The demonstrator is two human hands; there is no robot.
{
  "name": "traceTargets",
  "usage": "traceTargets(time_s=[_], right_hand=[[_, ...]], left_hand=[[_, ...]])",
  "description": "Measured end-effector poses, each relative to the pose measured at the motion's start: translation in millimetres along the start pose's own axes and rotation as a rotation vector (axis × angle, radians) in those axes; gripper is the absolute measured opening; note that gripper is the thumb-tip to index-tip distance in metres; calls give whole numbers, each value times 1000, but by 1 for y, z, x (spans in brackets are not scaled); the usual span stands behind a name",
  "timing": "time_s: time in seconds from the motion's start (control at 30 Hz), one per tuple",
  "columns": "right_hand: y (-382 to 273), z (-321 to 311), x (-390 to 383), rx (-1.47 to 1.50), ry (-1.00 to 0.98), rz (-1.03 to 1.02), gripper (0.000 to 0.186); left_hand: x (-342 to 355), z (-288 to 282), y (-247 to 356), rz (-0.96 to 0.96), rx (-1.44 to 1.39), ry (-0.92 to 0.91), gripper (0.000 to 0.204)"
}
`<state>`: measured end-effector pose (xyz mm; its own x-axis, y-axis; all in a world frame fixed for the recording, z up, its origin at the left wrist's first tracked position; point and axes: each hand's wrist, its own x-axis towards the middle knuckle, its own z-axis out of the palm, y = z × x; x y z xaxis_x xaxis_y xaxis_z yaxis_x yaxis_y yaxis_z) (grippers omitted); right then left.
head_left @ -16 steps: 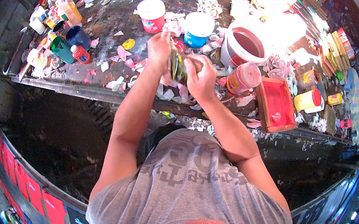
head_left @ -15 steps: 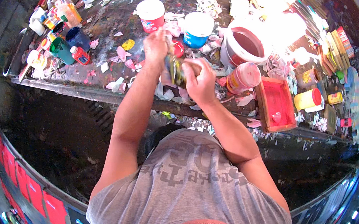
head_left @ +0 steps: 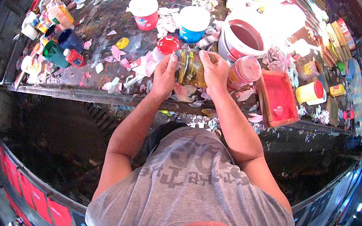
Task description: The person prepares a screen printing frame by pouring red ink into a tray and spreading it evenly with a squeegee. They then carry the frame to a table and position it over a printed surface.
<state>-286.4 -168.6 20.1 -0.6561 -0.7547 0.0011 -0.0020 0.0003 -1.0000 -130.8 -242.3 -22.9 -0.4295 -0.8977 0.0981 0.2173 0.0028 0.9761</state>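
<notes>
A see-through, yellowish-brown piece with dark and pale streaks (head_left: 191,69) is held over the near part of the workbench. It is roughly rectangular; its exact kind cannot be made out. My left hand (head_left: 164,76) grips its left side, thumb uppermost. On the opposite side my right hand (head_left: 215,73) pinches it, also with the thumb on top. Just beyond my left hand stands a tub with a red, white-flecked top (head_left: 168,44). A pink-stained jar (head_left: 245,70) stands close to the right of my right hand.
Crumpled paper scraps litter the stained workbench (head_left: 104,44). Farther back are a white-and-red tub (head_left: 143,12), a white-and-blue tub (head_left: 193,25) and a large pail (head_left: 244,37). A red-stained wooden frame (head_left: 278,97) lies at the right; several bottles and a green cup (head_left: 56,54) stand left.
My hands have drawn nearer to me and moved apart. The streaked piece, earlier tilted and blurred between them, now spreads flat toward my view. The tub with the red top is more exposed.
</notes>
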Motion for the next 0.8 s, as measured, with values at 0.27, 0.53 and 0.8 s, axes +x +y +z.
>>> traceTargets(time_s=[0.27,0.53,0.8], right_hand=[[0,22,-24,212,1,-106,25],[-14,10,-14,-200,-103,-321,29],[-21,18,-30,-141,-14,-251,24]], left_hand=[[7,-15,12,-340,-797,68,25],[4,-20,11,1,-12,-10,35],[30,0,23,104,119,153,41]])
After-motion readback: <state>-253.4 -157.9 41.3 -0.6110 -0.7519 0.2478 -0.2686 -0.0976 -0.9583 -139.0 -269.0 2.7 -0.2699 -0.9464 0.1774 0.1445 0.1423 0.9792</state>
